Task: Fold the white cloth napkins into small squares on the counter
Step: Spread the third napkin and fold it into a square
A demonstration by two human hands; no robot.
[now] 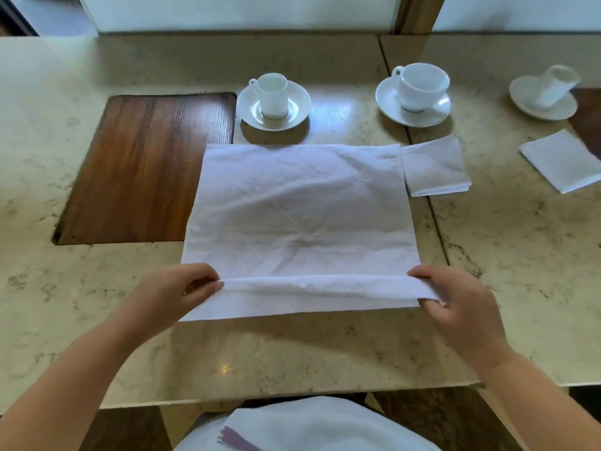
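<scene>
A large white cloth napkin (299,209) lies spread on the beige stone counter (292,353) in front of me. Its near edge is lifted and turned over into a low fold. My left hand (182,289) pinches the left end of that fold between thumb and fingers. My right hand (455,297) pinches the right end. A folded napkin square (434,167) lies by the spread napkin's far right corner. Another folded square (564,161) sits further right.
A dark wooden inset panel (146,167) lies left of the napkin. Behind it stand a small cup on a saucer (273,104) and a wider cup on a saucer (414,94); a third cup (546,92) is at far right. More white cloth (309,424) rests in my lap.
</scene>
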